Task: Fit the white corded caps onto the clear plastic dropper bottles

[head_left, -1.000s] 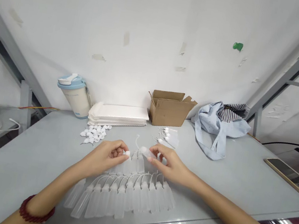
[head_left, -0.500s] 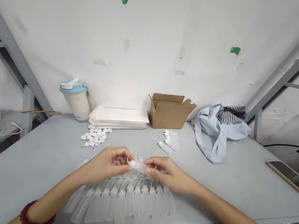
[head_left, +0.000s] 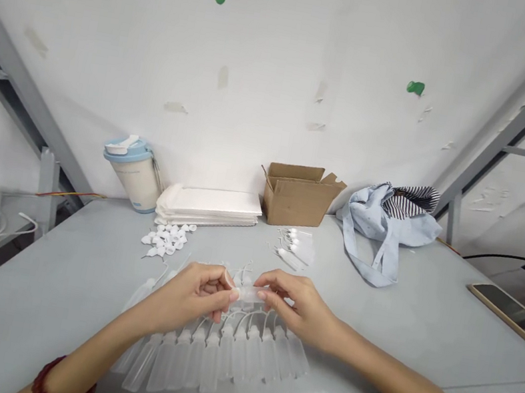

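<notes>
Between my two hands a small translucent plastic bottle (head_left: 251, 295) lies sideways above the table. My left hand (head_left: 205, 295) pinches its capped end, and the fingers mostly cover the white cap. The body end is gripped by the fingertips of my right hand (head_left: 292, 300). Below and in front, several similar translucent bottles (head_left: 211, 364) lie side by side, with thin white strings at their tops. More bottles are partly hidden behind my hands. A heap of small white caps (head_left: 167, 239) sits to the left, beyond my left hand.
At the back stand a cup with a blue lid (head_left: 133, 174), a stack of white envelopes (head_left: 213, 205) and an open cardboard box (head_left: 300, 196). A few bottles (head_left: 296, 250) lie before the box. A light blue cloth bag (head_left: 383, 228) and a phone (head_left: 520, 320) are on the right.
My left hand has turned and its fingers now cover the cap end that showed before. My right hand keeps its hold on the bottle, nearly in the same place.
</notes>
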